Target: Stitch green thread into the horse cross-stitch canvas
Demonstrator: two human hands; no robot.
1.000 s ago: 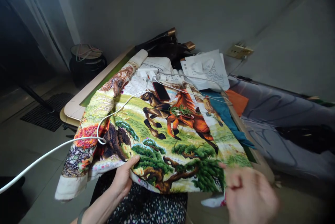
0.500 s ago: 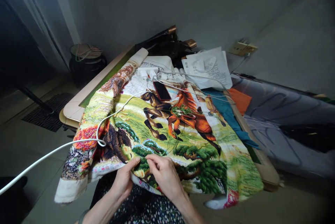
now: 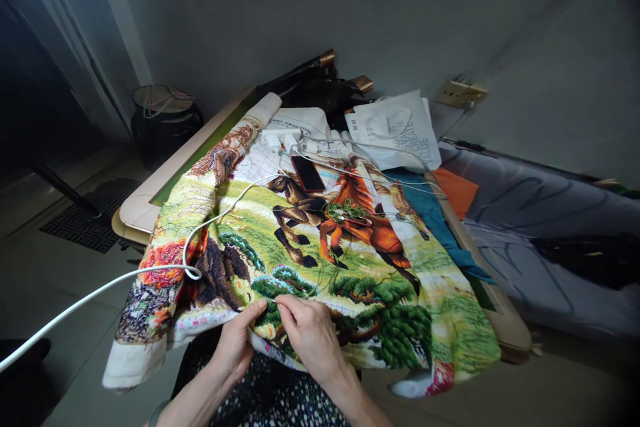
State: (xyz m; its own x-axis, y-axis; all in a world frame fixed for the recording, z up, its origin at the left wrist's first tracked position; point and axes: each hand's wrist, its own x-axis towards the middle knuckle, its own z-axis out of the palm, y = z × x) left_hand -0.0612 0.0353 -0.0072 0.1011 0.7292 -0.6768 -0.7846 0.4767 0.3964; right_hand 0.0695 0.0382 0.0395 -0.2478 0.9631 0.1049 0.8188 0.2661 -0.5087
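Note:
A large cross-stitch cloth (image 3: 280, 240) with horses and green trees lies over a table and hangs into my lap. My left hand (image 3: 235, 340) grips its near edge, thumb on top and fingers under the fabric. My right hand (image 3: 307, 330) rests on the cloth beside the left thumb, fingertips pinched together on the stitching; a needle is too small to make out. Thin green thread (image 3: 333, 260) runs from there toward a tangle of threads (image 3: 350, 212) on the orange horse.
A dark phone (image 3: 307, 174) and white chargers (image 3: 285, 140) lie on the cloth's far part. A white cable (image 3: 100, 290) loops off to the left. A white printed bag (image 3: 400, 130), teal and orange cloths, a wall socket (image 3: 460, 92) and a black pot (image 3: 163, 117) stand around.
My right hand came in from the lower right and settled on the cloth next to my left thumb, fingers pinched. The left hand kept its hold on the edge.

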